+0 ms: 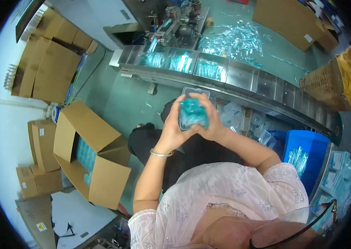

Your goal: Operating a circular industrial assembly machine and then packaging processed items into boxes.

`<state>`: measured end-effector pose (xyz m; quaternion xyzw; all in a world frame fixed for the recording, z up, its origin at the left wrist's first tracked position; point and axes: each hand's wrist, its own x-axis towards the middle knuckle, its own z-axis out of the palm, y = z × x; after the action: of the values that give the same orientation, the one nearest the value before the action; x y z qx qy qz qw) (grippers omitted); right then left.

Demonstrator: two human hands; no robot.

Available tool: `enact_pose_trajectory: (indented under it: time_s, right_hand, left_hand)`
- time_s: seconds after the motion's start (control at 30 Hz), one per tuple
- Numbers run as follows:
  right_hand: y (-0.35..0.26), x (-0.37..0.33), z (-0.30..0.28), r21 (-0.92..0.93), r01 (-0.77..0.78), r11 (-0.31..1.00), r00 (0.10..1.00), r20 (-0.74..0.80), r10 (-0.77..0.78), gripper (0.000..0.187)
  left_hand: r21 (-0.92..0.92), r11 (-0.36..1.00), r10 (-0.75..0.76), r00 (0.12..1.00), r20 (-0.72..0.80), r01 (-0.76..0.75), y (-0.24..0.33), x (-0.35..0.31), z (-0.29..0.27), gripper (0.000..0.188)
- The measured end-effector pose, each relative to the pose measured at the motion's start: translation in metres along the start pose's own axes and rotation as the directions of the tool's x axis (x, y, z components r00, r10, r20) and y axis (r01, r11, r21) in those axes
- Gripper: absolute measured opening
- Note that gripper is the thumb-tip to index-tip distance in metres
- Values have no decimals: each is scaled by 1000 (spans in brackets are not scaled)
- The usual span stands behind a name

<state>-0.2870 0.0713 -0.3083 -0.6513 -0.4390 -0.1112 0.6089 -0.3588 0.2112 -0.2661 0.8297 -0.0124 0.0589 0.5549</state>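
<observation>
Above my lap, a small clear plastic box (pixel 180 120) is gripped between both hands. It is packed with a bundle of teal, clear-wrapped slim pieces (pixel 193 111), whose exact kind I cannot make out. My left hand (pixel 172 126) wraps round its left side, with a bangle on that wrist. My right hand (pixel 213 121) closes round the opposite side, its fingertips over the top of the bundle. A clear flap, apparently the lid (pixel 196 90), shows beyond the fingers at the far end.
A metal compartment conveyor (pixel 242 79) crosses ahead, several sections holding teal packets (pixel 209 69). More packets (pixel 238 41) lie scattered on the floor behind it. An open carton (pixel 109 178) with teal boxes stands left. To the right are a blue bin (pixel 308 137) and clear boxes (pixel 335 178).
</observation>
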Motion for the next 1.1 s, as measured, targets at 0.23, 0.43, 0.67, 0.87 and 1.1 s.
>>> enact_pose_trajectory:
  time_s: [0.23,0.43,0.67,0.87,1.1]
  right_hand:
    - [-43,28,-28,-286,59,957,970,244,13,85]
    - [-62,50,-19,-446,189,875,770,620,150,57]
    - [-64,51,-6,-328,247,912,850,526,-41,45]
    - [-38,46,5,-253,191,948,972,183,-147,27]
    - [-28,51,1,-203,203,958,940,313,-133,16]
  left_hand:
    - [-12,995,98,984,-149,-101,-15,-16,-6,47]
    - [251,961,169,964,-205,-115,-10,-22,-5,66]
    - [148,989,-3,984,-179,30,-15,-31,-4,96]
    - [170,985,69,977,-202,-35,-14,-34,-2,98]
    - [77,997,10,977,-213,7,-17,-34,0,97]
